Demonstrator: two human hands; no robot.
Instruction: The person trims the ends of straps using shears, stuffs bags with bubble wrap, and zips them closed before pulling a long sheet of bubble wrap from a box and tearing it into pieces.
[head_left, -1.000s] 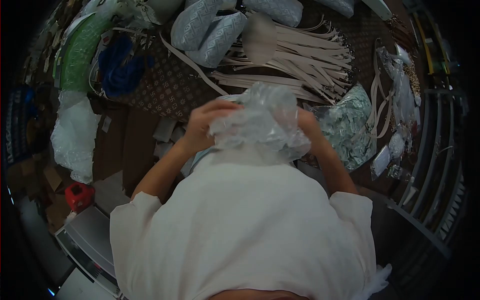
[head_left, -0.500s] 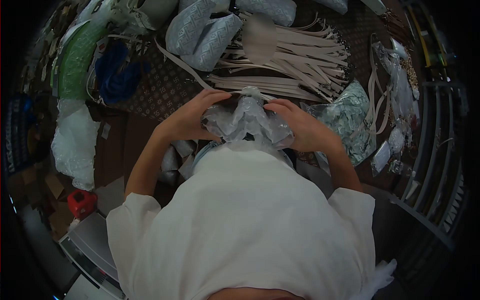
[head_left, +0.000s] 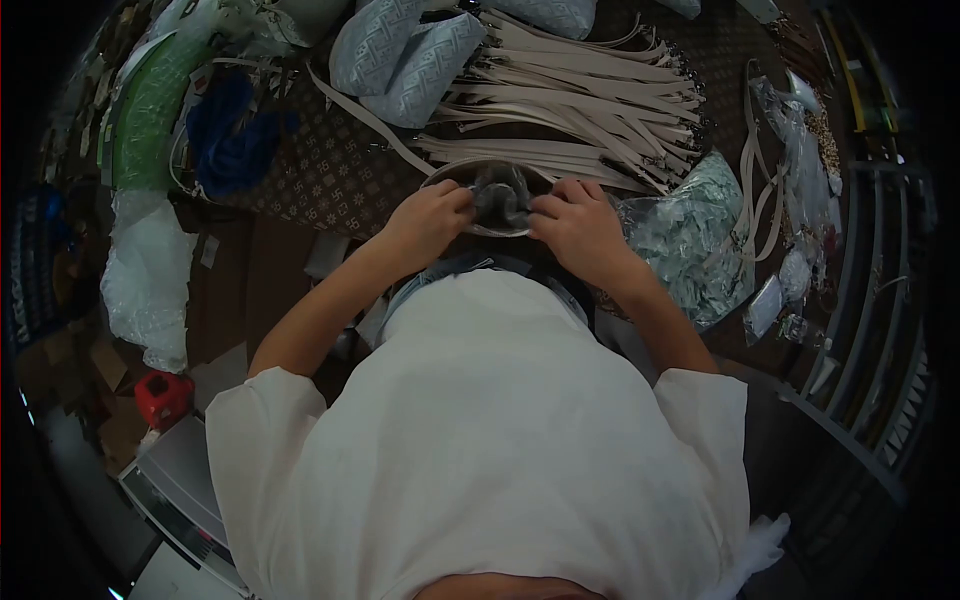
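In front of my waist is an open bag-like container [head_left: 498, 163] with a pale round rim, its mouth facing up. Crumpled clear plastic [head_left: 500, 196] sits in that opening, between my hands. My left hand [head_left: 436, 222] is closed, its curled fingers reaching over the left of the rim to the plastic. From the opposite side my right hand [head_left: 580, 222] does likewise, fingers bent and pressed together at the plastic's edge. The fingertips of both are partly hidden. Most of the container's body is out of sight.
Many pale straps [head_left: 570, 100] with metal clips lie across the brown patterned table [head_left: 325, 165]. Silvery patterned bags [head_left: 420, 70] stand behind. A plastic bag of pale green pieces [head_left: 695, 245] lies at right; blue cloth [head_left: 235, 140] and bubble wrap [head_left: 150, 280] are at left.
The crumpled plastic, spread wide between my hands before, now sits down in the round opening. Both hands have come closer together and their fingers have curled in.
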